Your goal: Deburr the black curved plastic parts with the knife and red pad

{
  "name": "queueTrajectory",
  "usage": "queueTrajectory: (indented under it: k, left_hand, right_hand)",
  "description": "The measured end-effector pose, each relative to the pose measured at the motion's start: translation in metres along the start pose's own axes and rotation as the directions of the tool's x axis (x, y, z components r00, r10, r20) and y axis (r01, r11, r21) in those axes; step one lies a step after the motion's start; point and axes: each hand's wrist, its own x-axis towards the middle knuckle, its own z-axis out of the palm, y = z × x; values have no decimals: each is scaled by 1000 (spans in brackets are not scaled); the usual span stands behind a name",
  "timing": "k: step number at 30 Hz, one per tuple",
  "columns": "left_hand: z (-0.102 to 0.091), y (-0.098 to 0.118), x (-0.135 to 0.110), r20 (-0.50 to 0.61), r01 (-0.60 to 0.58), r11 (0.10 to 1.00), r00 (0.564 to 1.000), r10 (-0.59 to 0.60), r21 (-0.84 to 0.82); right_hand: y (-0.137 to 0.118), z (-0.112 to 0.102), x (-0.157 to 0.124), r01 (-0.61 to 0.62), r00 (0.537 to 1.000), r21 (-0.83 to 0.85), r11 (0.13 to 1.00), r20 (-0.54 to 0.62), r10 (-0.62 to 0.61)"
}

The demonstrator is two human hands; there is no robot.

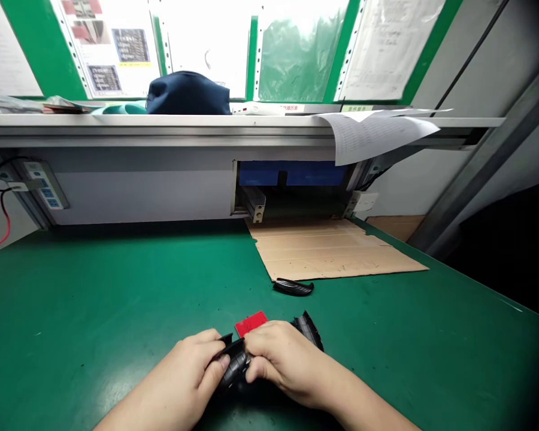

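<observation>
My left hand [200, 371] is closed round a black ribbed plastic piece [236, 364], its thumb pressed on the near face. Close against that piece's right end, my right hand [287, 362] has its fingers curled and its thumb bent inward. Whatever lies between those right fingers is hidden. A red flat card [251, 324] lies on the table just beyond both hands. Partly behind my right hand rests another black curved piece [308, 330]. Farther off, a glossy black curved piece [293, 287] lies near the cardboard's front edge.
A flat cardboard sheet [336, 248] covers part of the green table [117, 287] at the back right. Above it is an opening with a metal rail [254, 203]. A shelf [161, 123] holds a dark blue pouch [187, 93] and overhanging papers [377, 134]. A power strip [47, 185] hangs at left.
</observation>
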Motion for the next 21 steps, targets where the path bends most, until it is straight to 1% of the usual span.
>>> queueTrajectory:
  k: [2, 4, 6, 8, 10, 13, 15, 18, 21]
  left_hand:
    - [0, -4, 1, -20, -10, 1000, 1000, 10, 8]
    - [1, -6, 3, -20, 19, 998, 1000, -20, -66]
    - [3, -6, 4, 16, 56, 967, 998, -54, -247]
    - [6, -6, 5, 56, 80, 902, 997, -61, -424]
    - [9, -6, 5, 62, 107, 847, 994, -87, -522]
    - [13, -9, 4, 63, 174, 814, 984, -167, -554]
    - [15, -10, 3, 68, 179, 801, 983, -171, -571]
    - [16, -11, 3, 66, 184, 748, 981, -185, -637]
    - [15, -9, 5, 52, 183, 718, 978, -201, -672]
  right_hand:
    - [1, -7, 0, -15, 998, 130, 991, -58, 22]
    - [1, -11, 0, -14, 986, 166, 986, -160, 41]
    - [1, -12, 1, -32, 974, 99, 995, -221, 53]
    - [1, -9, 2, -67, 971, -29, 997, -231, 59]
    - [0, -4, 3, -95, 973, -156, 983, -221, 59]
    - [0, 0, 3, -116, 974, -278, 953, -221, 54]
    - [1, 1, 4, -112, 975, -330, 937, -219, 39]
    - [1, 0, 4, -104, 977, -395, 913, -213, 19]
    - [0, 1, 4, -139, 975, -437, 888, -217, 46]
